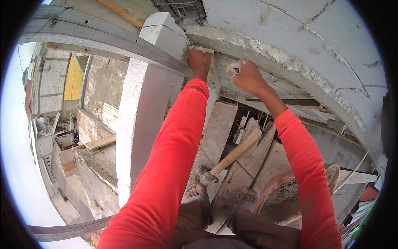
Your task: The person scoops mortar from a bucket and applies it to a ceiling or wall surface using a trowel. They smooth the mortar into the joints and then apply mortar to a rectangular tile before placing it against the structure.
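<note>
My left hand (198, 61) is closed on a small wooden float (207, 54) pressed flat to the mortar joint (265, 52); the joint runs rightward, and my right hand (244, 75), nearer it, is cupped around grey mortar.

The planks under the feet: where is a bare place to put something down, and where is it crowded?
A bare stretch of plank lies above the left foot, beside the white block column. It is crowded by the hammer, between the feet and the mortar pan. Up at the wall, both the left hand and right hand fill the joint.
</note>
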`<control>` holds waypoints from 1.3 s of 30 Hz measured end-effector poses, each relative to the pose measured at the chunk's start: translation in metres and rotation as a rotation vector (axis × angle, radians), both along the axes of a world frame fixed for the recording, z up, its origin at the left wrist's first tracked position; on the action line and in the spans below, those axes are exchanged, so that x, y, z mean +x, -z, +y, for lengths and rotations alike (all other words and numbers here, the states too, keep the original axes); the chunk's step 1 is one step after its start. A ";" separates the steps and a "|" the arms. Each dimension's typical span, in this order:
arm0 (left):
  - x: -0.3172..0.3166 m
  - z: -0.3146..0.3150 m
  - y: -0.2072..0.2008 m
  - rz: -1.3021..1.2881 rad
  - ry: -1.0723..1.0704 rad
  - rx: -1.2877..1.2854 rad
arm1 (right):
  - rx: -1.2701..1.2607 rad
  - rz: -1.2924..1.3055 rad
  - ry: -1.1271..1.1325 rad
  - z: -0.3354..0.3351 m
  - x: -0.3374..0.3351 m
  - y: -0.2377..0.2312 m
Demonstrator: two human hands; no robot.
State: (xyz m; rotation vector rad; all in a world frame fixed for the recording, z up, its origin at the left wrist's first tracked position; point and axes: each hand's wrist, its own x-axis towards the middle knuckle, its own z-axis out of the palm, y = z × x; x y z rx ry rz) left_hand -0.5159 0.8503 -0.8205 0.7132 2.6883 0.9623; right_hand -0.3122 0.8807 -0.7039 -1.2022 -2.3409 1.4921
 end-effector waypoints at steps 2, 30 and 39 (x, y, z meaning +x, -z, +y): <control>0.000 -0.007 0.001 -0.003 0.002 0.011 | 0.031 0.003 -0.044 -0.003 0.001 -0.010; 0.088 -0.099 -0.184 -0.558 0.251 0.427 | 0.461 0.087 0.026 0.019 -0.067 -0.064; 0.007 -0.170 -0.260 -0.092 -0.306 0.840 | 0.449 0.189 -0.066 0.030 -0.054 -0.088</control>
